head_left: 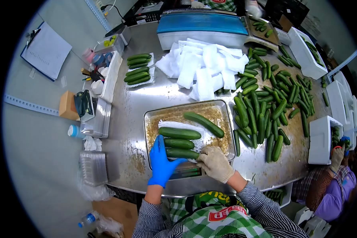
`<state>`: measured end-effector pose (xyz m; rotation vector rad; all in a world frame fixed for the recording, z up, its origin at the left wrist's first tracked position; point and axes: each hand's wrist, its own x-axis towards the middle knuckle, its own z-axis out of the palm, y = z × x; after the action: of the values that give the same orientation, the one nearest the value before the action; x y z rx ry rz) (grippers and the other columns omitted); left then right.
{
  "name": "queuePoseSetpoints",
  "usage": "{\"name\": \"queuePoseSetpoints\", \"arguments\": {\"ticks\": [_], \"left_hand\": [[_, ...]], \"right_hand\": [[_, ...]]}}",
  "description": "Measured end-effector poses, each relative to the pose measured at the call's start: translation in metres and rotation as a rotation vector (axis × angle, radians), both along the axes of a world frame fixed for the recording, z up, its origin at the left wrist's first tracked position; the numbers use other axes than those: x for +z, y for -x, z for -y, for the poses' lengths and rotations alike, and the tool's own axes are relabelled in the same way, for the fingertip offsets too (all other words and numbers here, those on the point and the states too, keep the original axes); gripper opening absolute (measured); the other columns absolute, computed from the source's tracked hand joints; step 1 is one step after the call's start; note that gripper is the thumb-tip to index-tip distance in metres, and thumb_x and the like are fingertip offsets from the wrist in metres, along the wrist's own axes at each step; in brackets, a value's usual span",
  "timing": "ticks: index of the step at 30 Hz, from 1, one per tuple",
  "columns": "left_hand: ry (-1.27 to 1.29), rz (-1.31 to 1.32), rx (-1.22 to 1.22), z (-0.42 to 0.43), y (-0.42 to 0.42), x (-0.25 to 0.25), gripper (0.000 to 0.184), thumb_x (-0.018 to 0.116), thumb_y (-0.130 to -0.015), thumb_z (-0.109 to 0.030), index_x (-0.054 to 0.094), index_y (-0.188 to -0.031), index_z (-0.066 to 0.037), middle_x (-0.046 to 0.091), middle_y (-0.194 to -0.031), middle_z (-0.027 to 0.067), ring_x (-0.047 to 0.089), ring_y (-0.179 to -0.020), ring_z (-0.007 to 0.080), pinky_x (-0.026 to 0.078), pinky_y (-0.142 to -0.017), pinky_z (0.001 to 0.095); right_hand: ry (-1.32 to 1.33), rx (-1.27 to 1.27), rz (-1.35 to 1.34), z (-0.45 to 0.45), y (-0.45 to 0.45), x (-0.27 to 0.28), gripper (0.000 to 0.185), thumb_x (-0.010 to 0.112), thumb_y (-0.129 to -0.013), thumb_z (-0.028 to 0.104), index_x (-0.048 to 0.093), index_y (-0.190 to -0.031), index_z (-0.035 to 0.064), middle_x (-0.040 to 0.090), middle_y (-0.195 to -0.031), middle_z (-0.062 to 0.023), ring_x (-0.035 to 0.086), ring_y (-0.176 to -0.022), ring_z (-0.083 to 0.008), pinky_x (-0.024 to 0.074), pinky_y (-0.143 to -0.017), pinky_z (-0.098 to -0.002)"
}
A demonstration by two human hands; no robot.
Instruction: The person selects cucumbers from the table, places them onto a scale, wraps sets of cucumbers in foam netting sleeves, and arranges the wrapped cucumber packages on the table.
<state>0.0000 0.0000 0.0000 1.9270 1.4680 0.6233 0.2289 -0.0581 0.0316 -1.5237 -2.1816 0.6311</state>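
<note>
A shallow metal tray [147, 119] with brown-stained metal inside stands in front of me. In it, three cucumbers lie side by side on a white ribbed pad [178, 125]: an upper one [179, 133], a middle one [179, 143] and a lower one [181, 153]. My left hand [162, 166], in a blue glove, rests at their left ends, fingers stretched and thumb apart. My right hand [216, 163], in a beige knit glove, has its fingers closed around the right end of the lower cucumber. A longer, slightly curved cucumber [204, 124] lies apart at the tray's upper right.
A big cucumber pile [265, 107] spreads to the right of the tray. White pads [204, 65] are heaped behind it, before a blue-lidded box [202, 23]. Cucumbers on pads [139, 69] lie back left. At right, another person's gloved hand [337, 158] is by a foam box [320, 137].
</note>
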Motion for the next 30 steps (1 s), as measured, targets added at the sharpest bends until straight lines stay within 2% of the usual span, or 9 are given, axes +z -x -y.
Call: {"name": "queuePoseSetpoints", "arguments": {"ticks": [5, 9, 12, 18, 22, 25, 27, 29, 30], "left_hand": [[-0.052, 0.018, 0.135, 0.018, -0.019, -0.006, 0.121, 0.093, -0.060, -0.037, 0.025, -0.153, 0.001, 0.036, -0.147, 0.0252, 0.039, -0.135, 0.0411, 0.034, -0.113, 0.0475], [-0.125, -0.006, 0.106, 0.012, -0.024, -0.006, 0.114, 0.091, -0.065, -0.028, 0.025, -0.153, 0.001, 0.036, -0.147, 0.0226, 0.040, -0.133, 0.0372, 0.035, -0.112, 0.0456], [0.034, 0.214, 0.193, 0.008, -0.020, -0.002, 0.103, 0.086, -0.073, -0.018, 0.024, -0.154, -0.001, 0.037, -0.146, 0.0192, 0.043, -0.130, 0.0306, 0.037, -0.110, 0.0411], [0.002, 0.345, 0.444, 0.009, -0.044, -0.009, 0.069, 0.051, -0.093, 0.003, 0.024, -0.156, -0.005, 0.045, -0.141, 0.0151, 0.050, -0.117, 0.0247, 0.039, -0.104, 0.0353], [-0.087, 0.466, 0.555, -0.003, -0.055, -0.020, 0.059, 0.036, -0.099, 0.001, 0.021, -0.156, -0.003, 0.050, -0.135, 0.0166, 0.054, -0.112, 0.0241, 0.041, -0.101, 0.0358], [0.015, 0.597, 0.636, -0.010, -0.042, -0.020, 0.058, 0.033, -0.100, 0.001, 0.021, -0.157, -0.005, 0.051, -0.136, 0.0154, 0.054, -0.110, 0.0206, 0.043, -0.098, 0.0344], [0.012, 0.592, 0.606, -0.008, -0.029, -0.018, 0.054, 0.035, -0.101, 0.000, 0.030, -0.154, -0.005, 0.051, -0.137, 0.0146, 0.057, -0.105, 0.0193, 0.047, -0.090, 0.0328], [-0.030, 0.629, 0.549, -0.010, -0.012, -0.024, 0.050, 0.037, -0.101, -0.001, 0.036, -0.151, -0.004, 0.050, -0.138, 0.0139, 0.058, -0.103, 0.0198, 0.048, -0.088, 0.0329], [-0.055, 0.647, 0.610, -0.012, -0.005, -0.016, 0.044, 0.041, -0.101, -0.002, 0.045, -0.145, -0.002, 0.054, -0.135, 0.0131, 0.061, -0.103, 0.0204, 0.050, -0.087, 0.0331]], "right_hand": [[-0.003, 0.012, -0.030, 0.001, -0.002, -0.002, 0.016, 0.073, -0.079, 0.021, 0.068, -0.090, 0.0104, 0.059, -0.091, -0.0081, 0.058, -0.093, -0.0283, 0.0453, -0.078, -0.0426], [-0.032, 0.021, -0.068, -0.008, -0.005, -0.005, 0.016, 0.072, -0.080, 0.022, 0.068, -0.091, 0.0115, 0.059, -0.089, -0.0068, 0.059, -0.093, -0.0274, 0.0457, -0.079, -0.0419], [0.035, 0.023, -0.049, -0.010, -0.006, 0.002, 0.015, 0.072, -0.080, 0.022, 0.069, -0.090, 0.0115, 0.061, -0.089, -0.0066, 0.060, -0.093, -0.0267, 0.0462, -0.080, -0.0417], [-0.034, 0.001, -0.081, -0.013, -0.003, -0.001, 0.014, 0.073, -0.078, 0.022, 0.070, -0.087, 0.0111, 0.064, -0.087, -0.0064, 0.062, -0.091, -0.0272, 0.0473, -0.079, -0.0414], [-0.088, -0.019, -0.131, -0.011, -0.002, -0.004, 0.016, 0.076, -0.075, 0.017, 0.068, -0.086, 0.0084, 0.063, -0.087, -0.0096, 0.062, -0.089, -0.0297, 0.0477, -0.079, -0.0428], [-0.079, -0.016, -0.127, -0.008, -0.003, -0.002, 0.018, 0.076, -0.075, 0.016, 0.067, -0.088, 0.0077, 0.063, -0.090, -0.0103, 0.062, -0.091, -0.0303, 0.0481, -0.079, -0.0429], [-0.078, -0.012, -0.133, -0.006, -0.004, 0.000, 0.020, 0.076, -0.076, 0.016, 0.067, -0.092, 0.0071, 0.063, -0.093, -0.0112, 0.061, -0.092, -0.0311, 0.0482, -0.079, -0.0428], [-0.189, -0.167, -0.181, -0.006, -0.008, 0.004, 0.022, 0.074, -0.078, 0.017, 0.067, -0.096, 0.0076, 0.064, -0.090, -0.0107, 0.062, -0.091, -0.0305, 0.0486, -0.078, -0.0425], [-0.245, -0.246, -0.204, -0.007, -0.011, 0.007, 0.022, 0.073, -0.079, 0.018, 0.067, -0.098, 0.0078, 0.064, -0.089, -0.0104, 0.062, -0.090, -0.0302, 0.0488, -0.078, -0.0423]]}}
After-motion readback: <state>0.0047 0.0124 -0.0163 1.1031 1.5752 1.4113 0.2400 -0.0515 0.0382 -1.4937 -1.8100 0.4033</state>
